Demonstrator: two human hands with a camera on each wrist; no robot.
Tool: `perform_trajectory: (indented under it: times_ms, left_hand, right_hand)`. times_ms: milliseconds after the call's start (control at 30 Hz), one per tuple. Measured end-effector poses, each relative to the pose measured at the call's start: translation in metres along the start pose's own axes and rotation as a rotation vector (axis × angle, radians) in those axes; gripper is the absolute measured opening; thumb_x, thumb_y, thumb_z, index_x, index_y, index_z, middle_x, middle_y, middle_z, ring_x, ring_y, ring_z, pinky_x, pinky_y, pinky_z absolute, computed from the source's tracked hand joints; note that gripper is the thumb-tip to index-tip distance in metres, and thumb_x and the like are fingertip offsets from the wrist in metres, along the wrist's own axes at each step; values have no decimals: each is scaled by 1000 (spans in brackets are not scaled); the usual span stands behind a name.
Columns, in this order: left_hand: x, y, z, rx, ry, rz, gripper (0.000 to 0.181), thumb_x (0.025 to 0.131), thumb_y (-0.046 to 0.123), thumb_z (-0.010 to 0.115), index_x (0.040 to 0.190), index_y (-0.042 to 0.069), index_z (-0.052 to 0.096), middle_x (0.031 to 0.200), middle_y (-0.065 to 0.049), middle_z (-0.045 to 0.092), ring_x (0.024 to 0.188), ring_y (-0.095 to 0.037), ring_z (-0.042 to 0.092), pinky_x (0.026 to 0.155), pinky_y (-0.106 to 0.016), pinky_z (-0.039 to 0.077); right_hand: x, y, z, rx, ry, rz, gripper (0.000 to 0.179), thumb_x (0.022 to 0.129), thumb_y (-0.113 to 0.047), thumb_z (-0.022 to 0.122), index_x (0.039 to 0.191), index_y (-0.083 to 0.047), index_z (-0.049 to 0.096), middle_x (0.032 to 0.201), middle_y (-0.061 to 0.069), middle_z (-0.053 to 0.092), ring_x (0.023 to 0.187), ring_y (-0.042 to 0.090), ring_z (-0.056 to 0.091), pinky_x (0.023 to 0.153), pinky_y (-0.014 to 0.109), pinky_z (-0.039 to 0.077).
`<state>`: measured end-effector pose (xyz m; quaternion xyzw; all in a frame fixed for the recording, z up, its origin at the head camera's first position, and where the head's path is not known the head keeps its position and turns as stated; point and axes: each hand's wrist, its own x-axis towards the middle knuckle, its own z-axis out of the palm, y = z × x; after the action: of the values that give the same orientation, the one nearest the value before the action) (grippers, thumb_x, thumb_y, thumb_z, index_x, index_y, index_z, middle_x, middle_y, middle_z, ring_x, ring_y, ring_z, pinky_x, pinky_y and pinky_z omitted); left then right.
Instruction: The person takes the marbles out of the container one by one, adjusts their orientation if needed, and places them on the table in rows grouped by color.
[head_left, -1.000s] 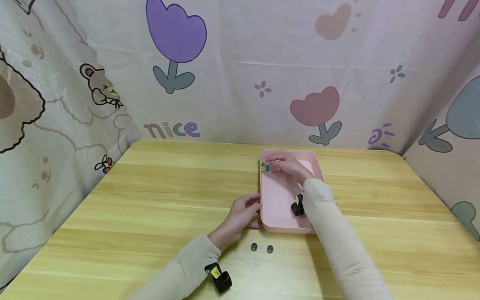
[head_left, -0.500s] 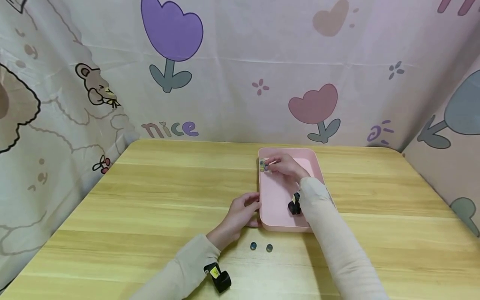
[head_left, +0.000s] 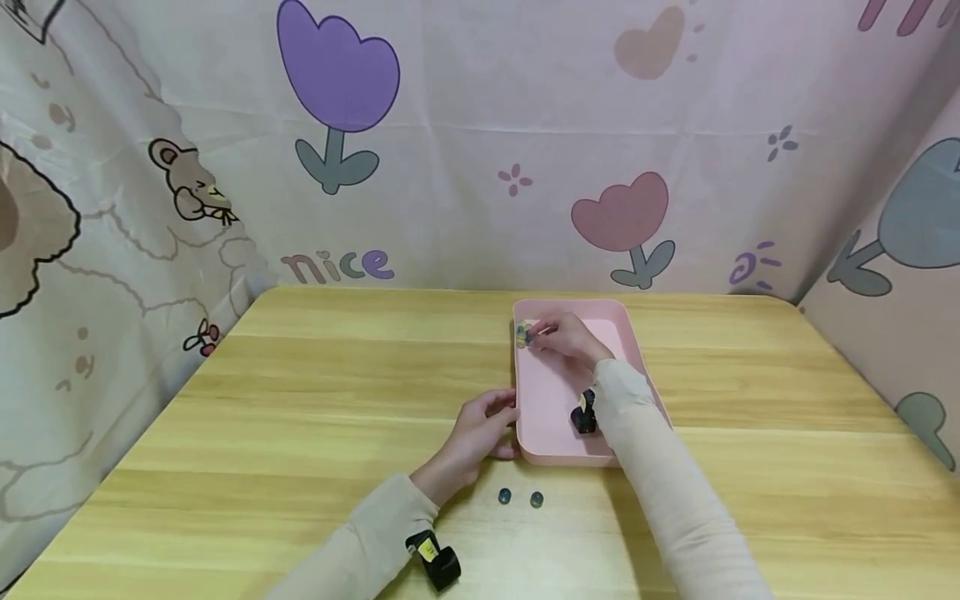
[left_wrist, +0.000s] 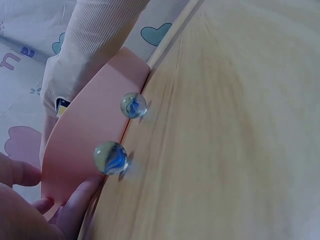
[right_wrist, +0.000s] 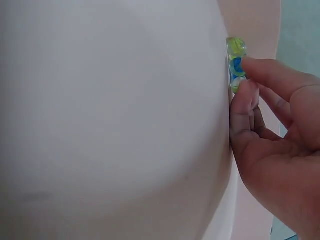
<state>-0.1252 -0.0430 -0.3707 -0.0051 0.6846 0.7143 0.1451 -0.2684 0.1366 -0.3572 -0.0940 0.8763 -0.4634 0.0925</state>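
Observation:
My left hand holds the near left side of a pink tray. In the left wrist view, its fingers touch the tray's outer wall. My right hand reaches inside, at the far left corner. Its thumb and fingers pinch at a small cluster of clear glass marbles with yellow-green and blue swirls, close against the tray wall. The fingertips hide part of the cluster. Two more glass marbles, one to the left and one to the right, lie on the table before the tray's front edge.
The wood-grain table carries the tray at its back right of centre. A printed cloth hangs behind and along both sides. Each wrist wears a small black camera, the left one low over the table.
The right hand has shifted slightly at the marbles in the far left corner, its fingers drawn closer together. The left hand stays at the tray's side. The head view has shifted a little.

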Motion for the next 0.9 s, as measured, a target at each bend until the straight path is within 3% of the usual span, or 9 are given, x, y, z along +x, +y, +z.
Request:
perform_trajectory:
  times_ms: [200,467,733,900]
  left_hand:
    - [1,0,0,2,-2,17,42,95,4,54,135,-5,49,130,-19,53,108,-30,59,63,-34,61]
    - [1,-2,-1,-3,-3,7,41,95,4,54,134,-5,49,128,-18,54,106,-28,60,63,-34,62]
    - [-1,-3,-1,-2,-2,2,40,95,3,54,133,-5,50,126,-18,54,105,-27,60,61,-33,61]
    - [-1,-3,-1,-10,-4,11,40,94,3,54,133,-6,50,127,-19,54,106,-28,59,62,-34,62]
  right_hand:
    - [1,-2,1,-67,31,-13,17,85,-1,67,101,5,70,99,13,68,78,16,53,64,20,45]
    - [1,-2,4,-127,-9,-67,15,84,-1,68,98,5,70,96,12,68,78,16,56,66,20,46]
    - [-1,-1,5,-47,-52,2,15,90,-2,63,102,4,67,100,12,66,85,18,55,73,22,46]
    - [-2,-1,5,-26,-75,1,14,91,-3,62,103,3,65,101,13,65,87,20,54,76,25,46]
